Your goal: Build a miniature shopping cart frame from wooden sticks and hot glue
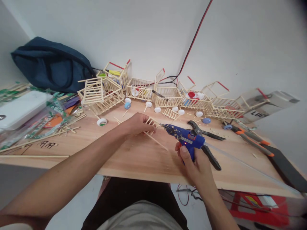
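Observation:
My left hand [137, 124] is closed on a small lattice panel of thin wooden sticks [150, 125], held just above the wooden tabletop [144, 159]. A longer stick [157, 141] juts from the panel toward me. My right hand [194, 166] grips the handle of a blue hot glue gun [185, 138]. The gun's nozzle points left and nearly touches the right edge of the stick panel.
Several stick-built cart frames [168, 95] line the back against the wall, with bottle caps [102, 122] scattered about. Black pliers [206, 134] and orange-handled cutters [249, 138] lie right. A blue bag [50, 65] and packets [31, 118] crowd the left. A red cable [192, 44] climbs the wall.

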Demonstrator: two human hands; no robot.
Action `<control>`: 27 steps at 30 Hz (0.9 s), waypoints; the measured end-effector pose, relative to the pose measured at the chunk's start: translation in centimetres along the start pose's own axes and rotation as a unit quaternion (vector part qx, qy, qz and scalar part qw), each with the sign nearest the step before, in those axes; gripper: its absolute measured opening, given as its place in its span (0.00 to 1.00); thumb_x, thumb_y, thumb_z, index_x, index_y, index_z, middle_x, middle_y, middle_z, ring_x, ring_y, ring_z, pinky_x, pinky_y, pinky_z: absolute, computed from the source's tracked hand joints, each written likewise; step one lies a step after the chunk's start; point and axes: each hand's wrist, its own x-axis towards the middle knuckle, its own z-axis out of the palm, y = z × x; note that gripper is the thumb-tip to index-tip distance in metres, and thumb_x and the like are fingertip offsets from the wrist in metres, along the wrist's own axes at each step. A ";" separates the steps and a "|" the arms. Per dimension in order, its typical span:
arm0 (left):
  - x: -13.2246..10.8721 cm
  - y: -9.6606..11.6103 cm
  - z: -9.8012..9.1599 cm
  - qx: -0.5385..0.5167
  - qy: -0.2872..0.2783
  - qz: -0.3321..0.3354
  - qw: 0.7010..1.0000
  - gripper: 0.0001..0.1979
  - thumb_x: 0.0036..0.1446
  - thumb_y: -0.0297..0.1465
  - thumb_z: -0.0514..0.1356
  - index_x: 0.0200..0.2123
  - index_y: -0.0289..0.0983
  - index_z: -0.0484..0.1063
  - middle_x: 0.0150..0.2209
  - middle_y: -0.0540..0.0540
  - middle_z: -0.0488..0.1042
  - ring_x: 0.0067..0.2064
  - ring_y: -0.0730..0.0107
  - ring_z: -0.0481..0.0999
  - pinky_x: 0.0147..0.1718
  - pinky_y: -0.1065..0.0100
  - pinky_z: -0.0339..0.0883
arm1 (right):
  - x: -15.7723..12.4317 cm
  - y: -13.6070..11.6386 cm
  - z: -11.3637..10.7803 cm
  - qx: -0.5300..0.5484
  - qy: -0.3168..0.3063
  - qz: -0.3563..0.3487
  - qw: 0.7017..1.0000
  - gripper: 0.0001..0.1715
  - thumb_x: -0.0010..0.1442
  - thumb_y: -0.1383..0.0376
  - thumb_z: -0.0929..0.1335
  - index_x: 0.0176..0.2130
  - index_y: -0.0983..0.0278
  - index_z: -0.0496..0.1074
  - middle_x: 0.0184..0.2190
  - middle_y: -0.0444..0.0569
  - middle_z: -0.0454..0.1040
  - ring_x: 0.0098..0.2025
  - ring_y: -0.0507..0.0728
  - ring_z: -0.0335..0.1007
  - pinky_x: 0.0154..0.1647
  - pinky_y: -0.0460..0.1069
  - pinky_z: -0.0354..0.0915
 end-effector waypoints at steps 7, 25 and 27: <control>-0.1 0.0 -0.1 0.007 -0.012 0.011 1.000 0.10 0.47 0.35 0.63 0.25 0.32 0.74 0.20 0.51 0.68 0.22 0.78 0.63 0.21 0.74 0.53 | 0.0 -0.2 0.0 -0.002 -0.003 0.014 1.000 0.21 0.63 0.50 0.60 0.36 0.64 0.70 0.25 0.44 0.68 0.26 0.52 0.61 0.27 0.46 0.57; -0.1 -0.1 -0.2 0.002 -0.015 0.017 1.000 0.08 0.46 0.33 0.63 0.26 0.33 0.75 0.21 0.51 0.69 0.22 0.77 0.64 0.21 0.75 0.54 | 0.4 0.1 0.0 -0.057 0.010 -0.009 0.998 0.22 0.63 0.49 0.59 0.27 0.62 0.64 0.20 0.43 0.65 0.24 0.53 0.60 0.25 0.47 0.55; -0.1 -0.1 -0.2 0.004 -0.019 0.015 1.000 0.08 0.46 0.33 0.62 0.26 0.33 0.75 0.21 0.51 0.69 0.22 0.77 0.64 0.21 0.74 0.54 | 0.5 0.2 0.0 -0.063 0.013 -0.007 0.998 0.22 0.62 0.49 0.60 0.27 0.62 0.64 0.20 0.43 0.64 0.24 0.53 0.60 0.25 0.47 0.55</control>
